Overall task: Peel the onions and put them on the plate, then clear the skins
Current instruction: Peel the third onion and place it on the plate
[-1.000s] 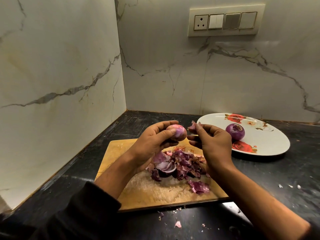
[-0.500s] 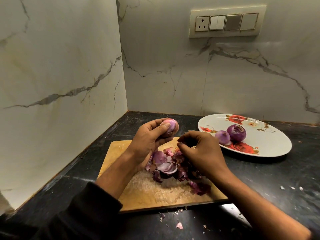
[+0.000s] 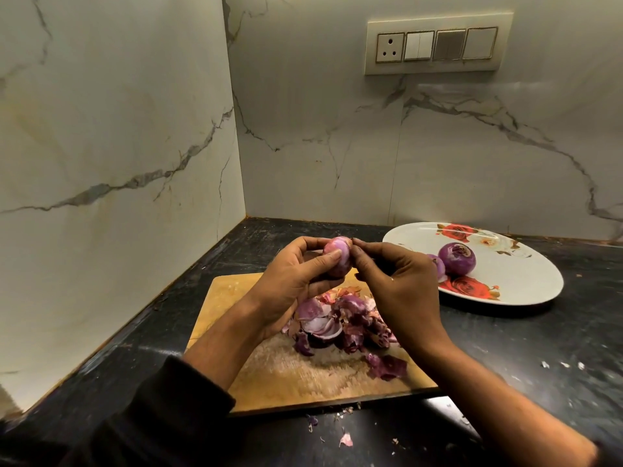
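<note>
Onion (image 3: 338, 261) held above the far edge of the cutting board, between both hands, well left of the plate.

Marble walls (image 3: 118, 129): pale, grey-veined, meeting in a corner. No legible writing or brand marks anywhere in view.

Black countertop (image 3: 539, 358): dark and glossy, flecked with small scraps near the front edge and at right.

Wooden cutting board (image 3: 286, 379): lying flat on the countertop, near the corner. Carries a pile of purple onion skins (image 3: 344, 323) in its middle, with one loose piece toward the right front corner.

Plate (image 3: 526, 281): white, oval, printed with red roses, set on the countertop right of the board. Holds two peeled onions (image 3: 456, 258), touching each other; smaller one partly hidden behind the right hand.

Switch panel (image 3: 438, 45): mounted on the rear wall, one round-pin socket at left, switches beside it.

Left hand (image 3: 296, 284): curled around the held onion, thumb pressed across its front.

Right hand (image 3: 401, 284): fingers bent, thumb and fingertips pinching at the top right of the same onion.
</note>
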A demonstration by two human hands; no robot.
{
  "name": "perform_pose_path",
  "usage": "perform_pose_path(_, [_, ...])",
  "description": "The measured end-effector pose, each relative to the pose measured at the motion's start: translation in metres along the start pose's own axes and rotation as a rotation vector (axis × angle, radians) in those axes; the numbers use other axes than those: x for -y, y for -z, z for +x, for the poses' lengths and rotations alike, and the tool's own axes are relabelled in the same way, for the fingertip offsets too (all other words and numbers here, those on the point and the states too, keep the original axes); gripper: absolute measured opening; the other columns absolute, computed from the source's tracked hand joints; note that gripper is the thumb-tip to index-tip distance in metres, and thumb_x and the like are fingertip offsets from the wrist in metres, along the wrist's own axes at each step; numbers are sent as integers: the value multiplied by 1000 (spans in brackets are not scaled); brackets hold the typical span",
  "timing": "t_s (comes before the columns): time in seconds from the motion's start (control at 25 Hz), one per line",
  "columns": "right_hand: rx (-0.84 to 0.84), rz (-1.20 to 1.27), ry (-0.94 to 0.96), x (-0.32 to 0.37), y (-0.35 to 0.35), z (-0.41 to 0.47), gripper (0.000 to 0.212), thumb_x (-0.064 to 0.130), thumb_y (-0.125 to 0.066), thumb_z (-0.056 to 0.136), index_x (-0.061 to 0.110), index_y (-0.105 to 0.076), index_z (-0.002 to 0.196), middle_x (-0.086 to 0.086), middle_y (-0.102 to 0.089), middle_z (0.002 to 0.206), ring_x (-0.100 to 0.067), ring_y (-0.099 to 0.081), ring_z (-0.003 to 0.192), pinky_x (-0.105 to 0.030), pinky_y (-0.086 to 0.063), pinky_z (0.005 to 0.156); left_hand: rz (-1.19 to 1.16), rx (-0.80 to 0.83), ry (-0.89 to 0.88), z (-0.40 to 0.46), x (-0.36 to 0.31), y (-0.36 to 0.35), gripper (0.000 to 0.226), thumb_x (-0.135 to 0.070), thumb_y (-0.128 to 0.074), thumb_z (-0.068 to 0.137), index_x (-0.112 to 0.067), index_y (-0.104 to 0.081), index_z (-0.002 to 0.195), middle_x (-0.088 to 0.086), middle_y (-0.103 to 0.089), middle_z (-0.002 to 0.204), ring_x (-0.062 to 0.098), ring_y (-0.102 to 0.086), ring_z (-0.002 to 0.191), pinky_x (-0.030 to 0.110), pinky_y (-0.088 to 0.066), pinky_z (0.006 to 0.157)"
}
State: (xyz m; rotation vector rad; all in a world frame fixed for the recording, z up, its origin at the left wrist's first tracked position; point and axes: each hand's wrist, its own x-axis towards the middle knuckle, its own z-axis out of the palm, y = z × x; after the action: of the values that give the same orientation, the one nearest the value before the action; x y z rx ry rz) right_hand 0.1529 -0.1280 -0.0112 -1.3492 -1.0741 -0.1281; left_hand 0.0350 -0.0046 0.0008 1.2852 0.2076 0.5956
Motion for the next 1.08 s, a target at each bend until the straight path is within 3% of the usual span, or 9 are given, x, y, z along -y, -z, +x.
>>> perform_pose_path(0.12, [-19,-99,89,4,-1,-2,16,21,-72,89,15,-76,103,9,-75,85,1,-70,77,-12,-55,66,43,4,-4,-3,-1,-2,50,-20,-74,76,-6,-56,119,9,-74,105,27,-71,104,30,-60,78])
perform_pose_path(0.28, [-52,-228,147,3,-3,0,11,17,-75,87,11,-77,96,13,-69,78,5,-67,72,-5,-49,64,97,1,-11,-5,0,-6,50,-21,-74,76,-5,-55,119,10,-74,104,27,-73,99,30,-60,78])
perform_pose_path(0.56, [-92,-325,166,-2,-4,4,8,12,-72,89,12,-74,96,6,-70,80,-5,-66,71,-19,-57,65,35,11,-1,-5,-1,-6,49,-19,-72,77,-6,-54,120,9,-73,106,27,-72,101,29,-60,76])
perform_pose_path(0.76, [-11,-126,40,-2,-3,6,24,24,-69,92,14,-72,114,6,-75,99,-4,-71,87,-26,-61,72,-20,-10,6,-3,-2,-3,49,-19,-71,80,-4,-53,123,17,-66,118,29,-72,104,29,-60,77])
perform_pose_path(0.92, [21,-48,-15,-5,1,7,20,18,-72,89,15,-75,108,3,-76,95,-7,-72,85,-35,-62,70,-29,8,17,-2,-1,-2,49,-18,-70,82,-4,-51,126,20,-63,123,32,-70,107,32,-60,81])
perform_pose_path(1.08, [-11,-160,85,-3,1,4,14,17,-72,90,15,-76,103,6,-75,87,-3,-70,76,-20,-58,66,-9,1,9,-3,0,-3,49,-19,-70,82,-3,-52,124,18,-66,118,31,-71,104,31,-60,79])
